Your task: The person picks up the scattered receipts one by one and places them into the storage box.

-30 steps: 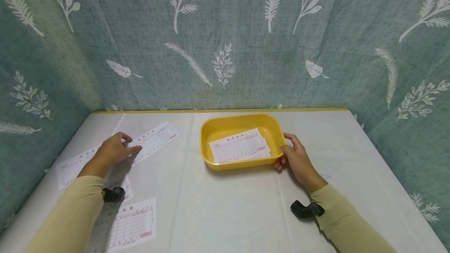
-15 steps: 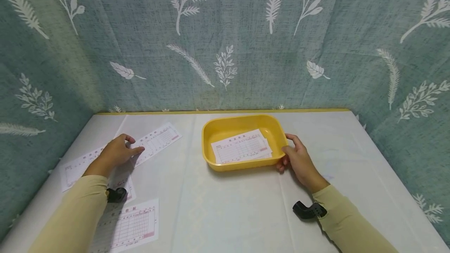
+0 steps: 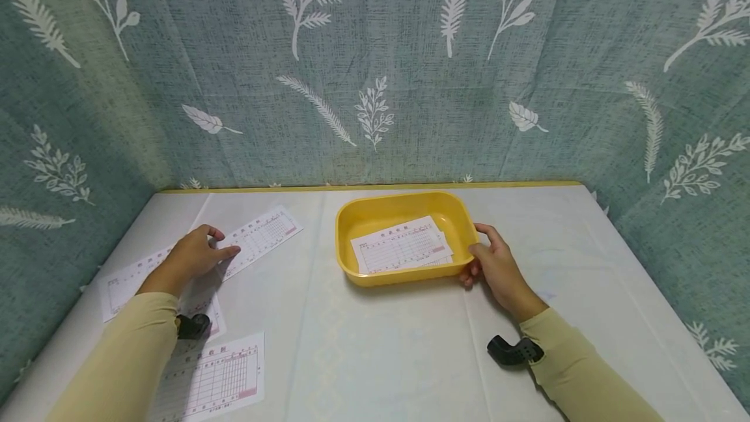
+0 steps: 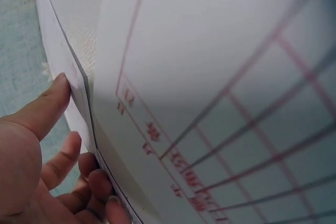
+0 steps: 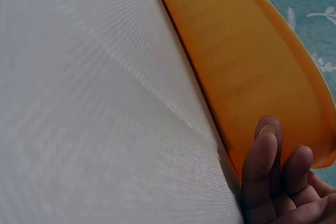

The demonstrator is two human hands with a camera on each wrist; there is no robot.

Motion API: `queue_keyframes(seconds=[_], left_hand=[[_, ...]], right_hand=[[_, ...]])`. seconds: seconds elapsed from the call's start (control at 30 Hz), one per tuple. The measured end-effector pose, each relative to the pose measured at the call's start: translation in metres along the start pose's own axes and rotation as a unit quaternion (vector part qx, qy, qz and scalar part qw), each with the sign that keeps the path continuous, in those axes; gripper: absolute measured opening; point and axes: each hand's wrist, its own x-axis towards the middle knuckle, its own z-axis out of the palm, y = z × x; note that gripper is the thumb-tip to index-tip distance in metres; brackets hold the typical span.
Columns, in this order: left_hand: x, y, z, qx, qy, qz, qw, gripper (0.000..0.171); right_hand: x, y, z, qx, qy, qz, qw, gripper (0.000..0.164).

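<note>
On the left of the white table, my left hand (image 3: 190, 258) rests on a printed receipt slip (image 3: 262, 239) lying at a slant. Its thumb (image 4: 56, 93) touches the slip in the left wrist view, apart from the other fingers, which bend at the paper's edge. My right hand (image 3: 498, 269) holds the right end of a yellow plastic tray (image 3: 346, 239), thumb at the rim and fingers against the outer wall. In the right wrist view, bent fingers (image 5: 260, 156) lie along that wall. Inside the tray, overlapping receipt slips (image 3: 401, 245) lie flat.
More receipt slips lie around the left arm: one (image 3: 120, 284) farther left, one (image 3: 215, 318) partly under the wrist, and one (image 3: 225, 373) nearer the front. A leaf-patterned cloth (image 3: 375, 70) surrounds the white table (image 3: 375, 357) at the back and sides.
The whole head view shifts slightly. Both hands, the tray and the slips keep their places.
</note>
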Motion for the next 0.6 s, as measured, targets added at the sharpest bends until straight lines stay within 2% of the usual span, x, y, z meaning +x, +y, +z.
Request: queue_keyframes(seconds=[0.27, 0.43, 0.6], left_hand=[[0.0029, -0.0046, 0.0004, 0.014, 0.012, 0.023, 0.9996, 0.065], [-0.0001, -0.0045, -0.0009, 0.023, 0.036, 0.039, 0.9983, 0.061], [-0.0027, -0.0015, 0.0009, 0.022, 0.037, 0.046, 0.998, 0.057]], right_hand=[[0.0003, 0.0014, 0.0008, 0.003, 0.0, -0.003, 1.0, 0.051], [0.0012, -0.0002, 0.0015, 0.005, -0.001, -0.007, 1.0, 0.051], [0.0004, -0.0003, 0.0006, 0.003, -0.002, -0.004, 1.0, 0.051]])
